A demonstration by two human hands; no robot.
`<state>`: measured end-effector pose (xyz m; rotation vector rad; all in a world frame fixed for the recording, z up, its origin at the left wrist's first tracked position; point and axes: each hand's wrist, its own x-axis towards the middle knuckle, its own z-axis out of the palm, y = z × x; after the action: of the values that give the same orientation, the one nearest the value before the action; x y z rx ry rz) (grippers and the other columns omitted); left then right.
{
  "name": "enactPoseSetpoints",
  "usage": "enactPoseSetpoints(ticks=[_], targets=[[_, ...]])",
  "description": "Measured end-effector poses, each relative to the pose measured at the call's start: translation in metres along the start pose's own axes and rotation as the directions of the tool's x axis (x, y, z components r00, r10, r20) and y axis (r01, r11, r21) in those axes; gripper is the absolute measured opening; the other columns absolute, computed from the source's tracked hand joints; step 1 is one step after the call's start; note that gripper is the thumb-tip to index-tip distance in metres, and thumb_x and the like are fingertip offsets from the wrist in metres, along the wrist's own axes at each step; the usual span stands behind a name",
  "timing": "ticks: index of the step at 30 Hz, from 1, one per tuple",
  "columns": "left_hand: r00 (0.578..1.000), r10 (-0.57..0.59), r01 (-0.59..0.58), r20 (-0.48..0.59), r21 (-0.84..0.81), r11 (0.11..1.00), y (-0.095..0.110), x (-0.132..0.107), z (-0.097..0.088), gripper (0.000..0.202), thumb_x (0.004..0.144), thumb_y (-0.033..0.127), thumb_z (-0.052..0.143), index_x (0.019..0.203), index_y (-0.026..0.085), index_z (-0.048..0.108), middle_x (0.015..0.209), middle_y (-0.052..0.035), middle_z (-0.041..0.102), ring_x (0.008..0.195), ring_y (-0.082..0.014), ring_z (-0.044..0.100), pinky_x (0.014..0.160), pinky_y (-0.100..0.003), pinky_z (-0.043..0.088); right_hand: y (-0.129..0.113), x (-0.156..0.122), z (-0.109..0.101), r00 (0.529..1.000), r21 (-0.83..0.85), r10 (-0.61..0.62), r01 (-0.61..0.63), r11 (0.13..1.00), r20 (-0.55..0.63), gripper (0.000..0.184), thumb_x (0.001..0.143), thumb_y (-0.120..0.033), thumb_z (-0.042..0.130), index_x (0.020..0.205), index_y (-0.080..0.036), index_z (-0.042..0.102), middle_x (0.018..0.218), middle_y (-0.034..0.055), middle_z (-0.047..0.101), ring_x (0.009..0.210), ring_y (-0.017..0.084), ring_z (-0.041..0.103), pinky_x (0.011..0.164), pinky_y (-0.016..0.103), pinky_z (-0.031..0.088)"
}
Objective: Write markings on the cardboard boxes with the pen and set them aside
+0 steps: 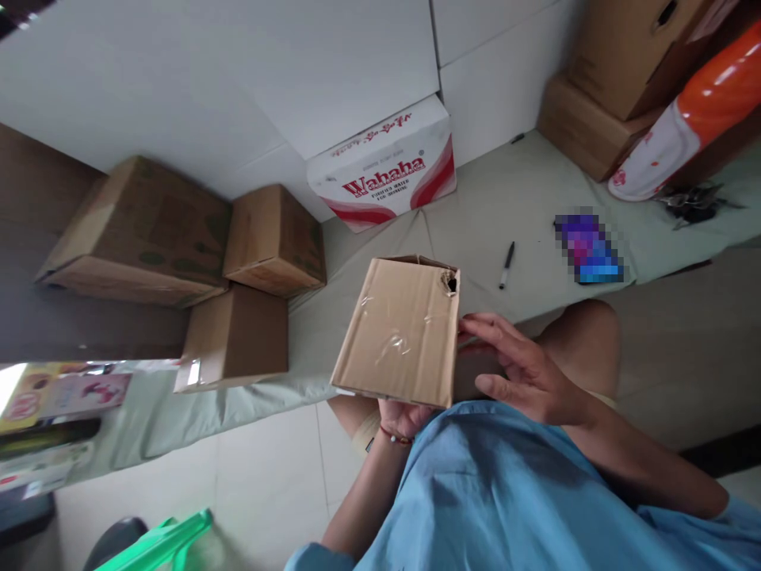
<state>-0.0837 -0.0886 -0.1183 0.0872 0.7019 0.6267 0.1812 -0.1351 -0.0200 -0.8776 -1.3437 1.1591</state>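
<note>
One cardboard box (395, 333), torn hole (450, 283) uncovered, was supported, not set down, by the surface's (467, 238) near edge on the left hand (405, 415), grip hidden; the right hand (529, 377) was spread alongside.

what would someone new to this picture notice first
Probably the brown cardboard box at centre, a ragged hole near its upper right corner, the left hand under it. Then perhaps the white-and-red Wahaha carton behind it, and the glossy orange-and-white rounded object at upper right.
</note>
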Motion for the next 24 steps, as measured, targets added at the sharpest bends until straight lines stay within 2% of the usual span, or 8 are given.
enactPoseSetpoints(ticks=[8,12,16,18,20,22,23,24], targets=[[0.999,-0.018,0.019,0.049,-0.023,1.0,-0.015,-0.003,0.034,0.066,0.101,0.064,0.052,0.154,0.027,0.059,0.153,-0.0178,0.065,0.13,-0.0397,0.068,0.098,-0.056,0.062,0.002,-0.004,0.006,0.998,-0.19,-0.049,0.054,0.98,0.032,0.058,0.103,-0.033,0.07,0.159,-0.039,0.057,0.164,0.0101,0.047,0.156,0.029,0.047,0.128,0.048,0.046],[0.998,-0.008,0.008,0.069,-0.001,1.0,-0.012,-0.006,0.037,0.075,0.097,0.071,0.054,0.154,0.022,0.06,0.145,-0.0199,0.069,0.114,-0.037,0.073,0.088,-0.05,0.064,0.004,-0.006,0.01,0.999,-0.14,-0.005,0.01,0.99,0.039,0.053,0.102,-0.033,0.07,0.154,-0.038,0.061,0.164,0.0103,0.048,0.153,0.027,0.05,0.121,0.045,0.054],[0.974,0.213,-0.202,-0.08,0.131,0.971,0.017,-0.022,0.041,0.07,0.092,0.071,0.061,0.145,0.026,0.066,0.135,-0.0165,0.074,0.107,-0.0367,0.073,0.081,-0.053,0.065,0.007,-0.009,0.009,0.997,-0.002,0.074,-0.074,0.997,-0.029,0.046,0.102,-0.035,0.071,0.148,-0.037,0.066,0.161,0.0093,0.051,0.148,0.025,0.057,0.116,0.041,0.058],[0.883,0.431,-0.372,-0.186,0.283,0.884,0.042,-0.04,0.05,0.063,0.09,0.068,0.064,0.138,0.027,0.07,0.132,-0.0136,0.075,0.112,-0.0368,0.072,0.084,-0.054,0.066,0.01,-0.011,0.005,0.984,0.056,0.131,-0.125,0.991,-0.121,0.04,0.102,-0.038,0.071,0.142,-0.035,0.07,0.16,0.0089,0.053,0.144,0.025,0.06,0.115,0.041,0.059],[0.721,0.659,-0.503,-0.212,0.494,0.709,0.068,-0.062,0.063,0.053,0.091,0.061,0.067,0.133,0.029,0.072,0.131,-0.0106,0.075,0.122,-0.0351,0.069,0.086,-0.046,0.067,0.015,-0.012,-0.002,0.951,0.058,0.189,-0.18,0.982,-0.244,0.034,0.101,-0.042,0.072,0.134,-0.033,0.074,0.156,0.0089,0.058,0.139,0.025,0.063,0.111,0.041,0.06],[0.508,0.848,-0.561,-0.154,0.687,0.461,0.09,-0.084,0.076,0.045,0.087,0.049,0.075,0.128,0.03,0.073,0.126,-0.0063,0.076,0.13,-0.0305,0.067,0.093,-0.037,0.065,0.021,-0.014,-0.008,0.907,0.035,0.234,-0.238,0.971,-0.349,0.03,0.101,-0.046,0.072,0.126,-0.031,0.076,0.149,0.0086,0.064,0.132,0.024,0.066,0.105,0.04,0.062],[0.427,0.898,-0.566,-0.105,0.744,0.356,0.097,-0.093,0.082,0.045,0.086,0.044,0.077,0.128,0.032,0.073,0.128,-0.0046,0.076,0.135,-0.029,0.065,0.098,-0.034,0.064,0.025,-0.014,-0.01,0.889,0.027,0.252,-0.262,0.965,-0.384,0.029,0.1,-0.047,0.072,0.123,-0.03,0.077,0.145,0.0084,0.066,0.129,0.024,0.066,0.102,0.04,0.062],[0.387,0.919,-0.561,-0.076,0.772,0.3,0.103,-0.101,0.087,0.045,0.085,0.043,0.077,0.129,0.033,0.073,0.13,-0.0037,0.076,0.139,-0.029,0.063,0.101,-0.035,0.064,0.028,-0.015,-0.012,0.875,0.026,0.262,-0.276,0.961,-0.408,0.028,0.099,-0.048,0.072,0.12,-0.029,0.077,0.143,0.0084,0.067,0.127,0.024,0.066,0.1,0.039,0.061]])
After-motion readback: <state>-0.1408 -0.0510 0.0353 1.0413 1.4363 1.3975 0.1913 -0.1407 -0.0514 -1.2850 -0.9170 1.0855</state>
